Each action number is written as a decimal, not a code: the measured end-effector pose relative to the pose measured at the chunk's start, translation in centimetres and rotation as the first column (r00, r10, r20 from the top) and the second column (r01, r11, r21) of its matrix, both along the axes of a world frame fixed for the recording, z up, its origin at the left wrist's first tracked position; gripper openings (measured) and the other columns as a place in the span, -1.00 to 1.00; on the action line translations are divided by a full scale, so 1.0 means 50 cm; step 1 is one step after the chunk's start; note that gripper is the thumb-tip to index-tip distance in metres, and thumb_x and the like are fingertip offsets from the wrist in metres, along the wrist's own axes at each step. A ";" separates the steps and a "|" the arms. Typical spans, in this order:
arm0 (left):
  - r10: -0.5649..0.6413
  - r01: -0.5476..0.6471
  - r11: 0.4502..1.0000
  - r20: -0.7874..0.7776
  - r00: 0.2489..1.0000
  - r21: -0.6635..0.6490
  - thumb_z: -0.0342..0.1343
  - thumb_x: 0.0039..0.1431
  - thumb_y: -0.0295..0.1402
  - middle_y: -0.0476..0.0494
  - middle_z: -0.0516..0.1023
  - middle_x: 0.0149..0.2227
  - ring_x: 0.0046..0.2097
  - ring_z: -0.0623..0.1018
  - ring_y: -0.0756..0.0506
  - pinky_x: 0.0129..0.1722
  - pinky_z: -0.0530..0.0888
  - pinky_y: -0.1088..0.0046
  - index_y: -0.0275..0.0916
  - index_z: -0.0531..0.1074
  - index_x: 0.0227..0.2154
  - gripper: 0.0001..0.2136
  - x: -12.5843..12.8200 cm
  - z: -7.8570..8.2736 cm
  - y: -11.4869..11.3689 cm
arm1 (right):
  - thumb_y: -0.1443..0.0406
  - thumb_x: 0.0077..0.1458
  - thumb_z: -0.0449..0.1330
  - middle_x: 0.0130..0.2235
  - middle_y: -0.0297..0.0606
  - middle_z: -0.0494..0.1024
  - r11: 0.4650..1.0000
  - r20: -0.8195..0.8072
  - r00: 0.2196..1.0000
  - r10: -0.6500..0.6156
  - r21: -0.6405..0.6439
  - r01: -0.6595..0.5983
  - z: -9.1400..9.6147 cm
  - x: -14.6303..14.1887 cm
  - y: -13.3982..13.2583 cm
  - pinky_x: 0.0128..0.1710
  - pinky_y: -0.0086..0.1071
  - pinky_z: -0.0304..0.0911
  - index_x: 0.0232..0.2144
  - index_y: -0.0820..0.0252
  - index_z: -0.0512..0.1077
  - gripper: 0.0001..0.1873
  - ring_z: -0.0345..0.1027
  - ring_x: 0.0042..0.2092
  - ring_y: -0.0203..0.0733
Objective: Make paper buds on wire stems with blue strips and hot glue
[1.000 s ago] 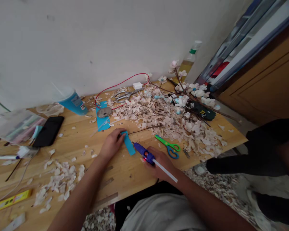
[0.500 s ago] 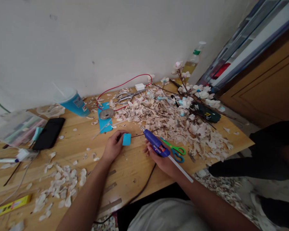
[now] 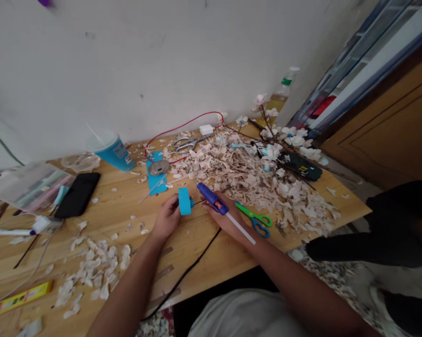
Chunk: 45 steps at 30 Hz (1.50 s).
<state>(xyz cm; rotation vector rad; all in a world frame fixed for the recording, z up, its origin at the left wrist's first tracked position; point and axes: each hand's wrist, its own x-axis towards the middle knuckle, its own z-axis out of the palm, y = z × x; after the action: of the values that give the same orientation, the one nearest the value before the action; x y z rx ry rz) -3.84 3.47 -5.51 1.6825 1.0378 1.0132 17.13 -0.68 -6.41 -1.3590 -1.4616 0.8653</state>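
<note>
Here's the left hand (image 3: 167,216) with thumb and fingers pinching the blue paper strip (image 3: 184,201), held above the near middle of the wooden table (image 3: 193,248); a thin dark stem (image 3: 198,202) runs from the strip toward the right hand (image 3: 220,213) — whether those fingertips touch it, one cannot tell; the right fingers wrap a blue glue gun (image 3: 212,199), white glue stick (image 3: 242,229) jutting from its rear; just beyond lies the petal heap (image 3: 232,164), green-and-blue scissors (image 3: 255,216) right beside that hand.
</note>
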 end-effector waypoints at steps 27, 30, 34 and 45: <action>0.115 0.289 0.719 -0.518 0.848 0.632 0.07 0.31 -0.49 -0.21 0.42 0.07 0.10 0.45 -0.15 0.03 0.50 0.27 -0.09 0.35 0.14 -0.63 -0.021 0.005 -0.021 | 0.26 0.11 0.23 -0.29 -0.27 0.63 0.985 -0.046 0.985 -0.164 0.049 0.166 0.052 -0.019 0.009 -0.25 -0.26 0.41 -0.22 0.10 0.53 -0.84 0.50 -0.31 -0.13; 0.146 0.229 0.741 -0.486 0.862 0.631 0.06 0.31 -0.47 -0.26 0.38 0.10 0.07 0.49 -0.13 0.00 0.53 0.30 -0.11 0.34 0.15 -0.63 -0.021 -0.006 -0.017 | 0.24 0.12 0.24 -0.29 -0.26 0.63 0.983 -0.054 0.983 -0.178 0.029 0.179 0.056 -0.018 0.008 -0.25 -0.27 0.41 -0.24 0.10 0.52 -0.85 0.50 -0.32 -0.13; 0.126 0.162 0.774 -0.400 0.908 0.612 0.05 0.32 -0.47 -0.26 0.42 0.06 0.07 0.49 -0.13 0.03 0.52 0.28 -0.12 0.36 0.12 -0.66 -0.014 -0.008 -0.010 | 0.24 0.12 0.23 -0.27 -0.26 0.63 0.988 -0.059 0.987 -0.150 0.017 0.151 0.058 -0.016 0.003 -0.24 -0.27 0.42 -0.22 0.08 0.52 -0.85 0.51 -0.30 -0.12; 0.130 -0.130 0.992 0.099 0.987 -0.006 0.21 0.16 -0.30 -0.11 0.51 -0.16 -0.16 0.54 -0.04 -0.19 0.49 0.45 -0.18 0.41 -0.02 -0.67 0.013 -0.017 -0.003 | 0.21 0.12 0.23 -0.33 -0.26 0.59 0.980 -0.050 0.981 -0.190 0.049 0.192 0.028 -0.019 0.014 -0.29 -0.27 0.38 -0.25 0.10 0.48 -0.85 0.46 -0.36 -0.12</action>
<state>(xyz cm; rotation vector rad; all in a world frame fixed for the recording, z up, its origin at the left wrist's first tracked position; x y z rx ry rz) -3.21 3.30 -6.34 1.5644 1.0923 1.1693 16.19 0.00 -5.02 -1.4045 -1.2870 0.7235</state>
